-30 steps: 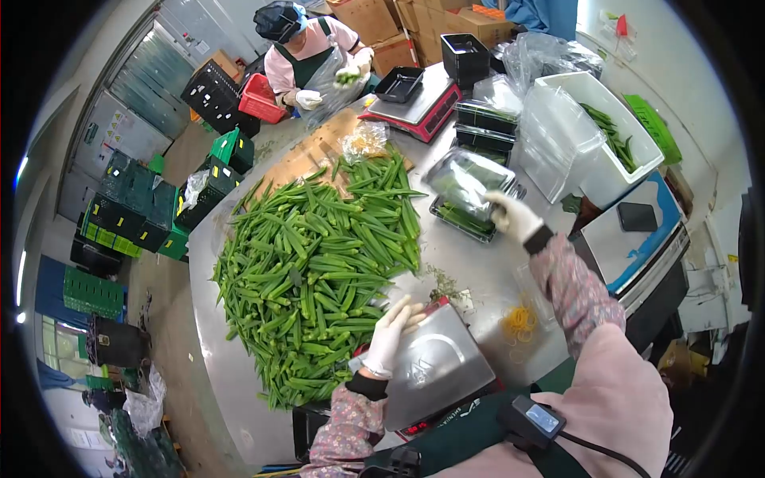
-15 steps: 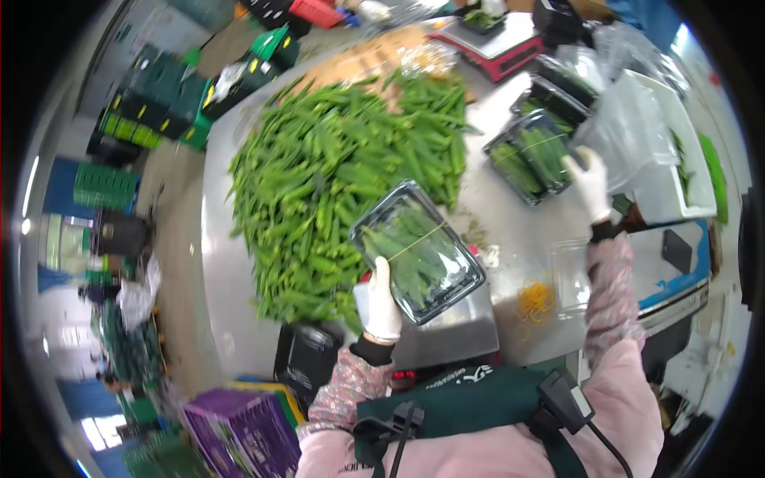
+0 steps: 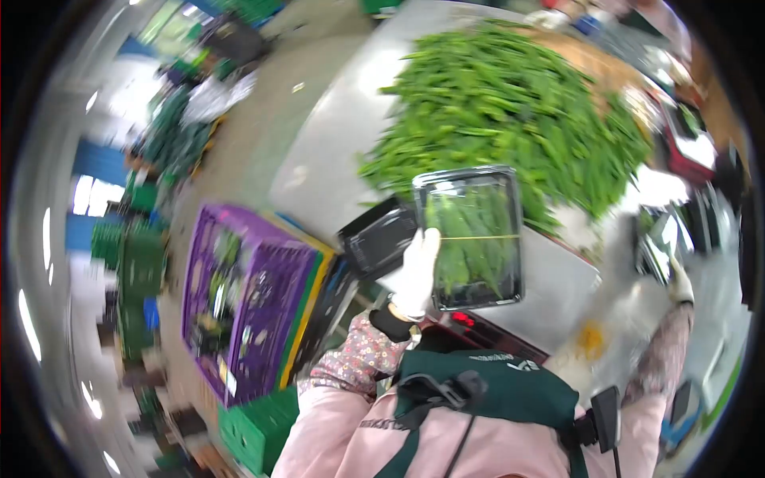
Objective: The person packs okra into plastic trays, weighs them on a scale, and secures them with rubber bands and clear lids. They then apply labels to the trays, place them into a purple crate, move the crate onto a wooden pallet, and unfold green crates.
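My gloved left hand (image 3: 417,275) grips the left side of a clear-lidded black tray of green pods (image 3: 474,239), with a rubber band across its middle. The tray is above a metal scale (image 3: 550,291) at the table's near edge. Far to the right, my gloved right hand (image 3: 680,284) has its fingers at a packed tray (image 3: 657,247); blur hides how they close on it. A large heap of green pods (image 3: 510,111) lies beyond the held tray. Empty black trays (image 3: 381,237) are just left of my left hand.
A purple crate (image 3: 247,295) holding packs stands at the left, above a green crate (image 3: 255,426). Yellow rubber bands (image 3: 590,340) lie on the metal table (image 3: 319,151). A red scale (image 3: 689,151) is at the right. Part of another person (image 3: 665,24) shows at the far edge.
The view has swung left, bringing the purple crate further into sight. The tray in my left hand is now more upright in view. My right hand has come to the packed tray.
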`<state>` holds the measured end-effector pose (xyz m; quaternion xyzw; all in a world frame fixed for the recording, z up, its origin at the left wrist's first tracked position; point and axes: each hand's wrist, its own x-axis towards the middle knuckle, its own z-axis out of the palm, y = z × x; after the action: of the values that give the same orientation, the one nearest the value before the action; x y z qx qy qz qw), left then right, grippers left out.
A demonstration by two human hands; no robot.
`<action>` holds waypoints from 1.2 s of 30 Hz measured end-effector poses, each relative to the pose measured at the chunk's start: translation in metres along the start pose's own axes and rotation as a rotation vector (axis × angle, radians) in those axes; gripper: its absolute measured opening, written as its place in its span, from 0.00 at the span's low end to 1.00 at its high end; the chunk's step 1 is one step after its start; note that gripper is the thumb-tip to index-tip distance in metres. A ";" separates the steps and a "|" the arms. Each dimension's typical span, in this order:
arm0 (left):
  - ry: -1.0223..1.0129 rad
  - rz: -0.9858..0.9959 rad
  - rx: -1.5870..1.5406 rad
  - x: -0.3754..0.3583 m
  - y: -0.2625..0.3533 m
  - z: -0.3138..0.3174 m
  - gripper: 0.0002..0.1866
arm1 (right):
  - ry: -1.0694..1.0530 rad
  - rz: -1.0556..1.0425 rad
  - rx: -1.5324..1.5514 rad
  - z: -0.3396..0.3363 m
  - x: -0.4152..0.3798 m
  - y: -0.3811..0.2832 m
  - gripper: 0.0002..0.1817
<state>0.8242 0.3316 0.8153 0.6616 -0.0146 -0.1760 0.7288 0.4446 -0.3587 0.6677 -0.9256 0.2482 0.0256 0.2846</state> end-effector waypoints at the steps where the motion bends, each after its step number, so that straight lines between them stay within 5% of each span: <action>1: 0.002 -0.042 -0.056 -0.009 0.026 -0.020 0.20 | 0.004 0.074 0.302 0.002 0.003 0.007 0.41; 2: -0.003 -0.077 -0.115 -0.018 0.058 -0.036 0.20 | -0.013 0.160 0.601 0.006 0.007 0.005 0.46; 3: 0.048 -0.109 -0.234 -0.026 0.078 -0.059 0.19 | 0.111 0.157 0.562 0.012 0.007 -0.017 0.49; 4: 0.223 0.136 0.002 -0.027 0.055 -0.105 0.17 | 0.076 0.077 0.195 -0.003 0.008 -0.052 0.49; 5: 0.285 0.394 0.336 -0.053 0.121 -0.115 0.17 | 0.133 0.059 0.405 0.003 0.017 -0.064 0.46; 6: 0.344 0.307 0.289 -0.061 0.142 -0.152 0.18 | 0.184 0.054 0.616 0.005 0.029 -0.088 0.42; 8: 0.493 0.284 -0.019 -0.087 0.201 -0.199 0.22 | 0.016 0.484 1.283 -0.018 0.064 -0.171 0.26; 9: 0.525 0.348 -0.046 -0.102 0.220 -0.236 0.25 | 0.059 0.155 1.084 -0.015 0.069 -0.225 0.20; 10: 0.578 0.432 0.090 -0.115 0.232 -0.283 0.25 | 0.348 0.028 1.029 0.007 0.095 -0.261 0.19; 11: 0.691 0.432 -0.047 -0.132 0.255 -0.302 0.25 | 0.333 0.006 1.029 0.008 0.111 -0.304 0.19; 14: 0.989 0.623 0.240 -0.178 0.270 -0.447 0.24 | 0.319 -0.614 0.081 0.011 0.136 -0.461 0.23; 16: 1.190 0.633 0.323 -0.217 0.283 -0.499 0.23 | -0.046 -0.522 0.785 0.045 0.136 -0.582 0.25; 18: 1.268 0.656 0.222 -0.255 0.287 -0.538 0.24 | 0.093 -0.831 0.147 0.078 0.151 -0.676 0.21; 20: 1.308 0.642 0.140 -0.296 0.278 -0.584 0.25 | -0.563 -0.352 1.084 0.119 0.103 -0.816 0.21; 24: 1.379 0.507 0.142 -0.361 0.257 -0.634 0.27 | -1.046 -0.420 0.823 0.197 0.022 -1.009 0.23; 27: 1.362 0.498 0.179 -0.395 0.241 -0.649 0.26 | -1.147 -0.604 0.588 0.285 -0.001 -1.099 0.25; 32: 1.419 0.419 0.137 -0.435 0.215 -0.675 0.24 | -1.174 -0.820 0.154 0.395 -0.062 -1.192 0.25; 36: 1.386 0.412 0.037 -0.449 0.205 -0.679 0.24 | -1.253 -0.718 0.071 0.436 -0.116 -1.207 0.27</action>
<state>0.6239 1.1192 1.0253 0.6170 0.3234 0.4252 0.5778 0.9564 0.7909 0.9450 -0.7518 -0.2802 0.4483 0.3942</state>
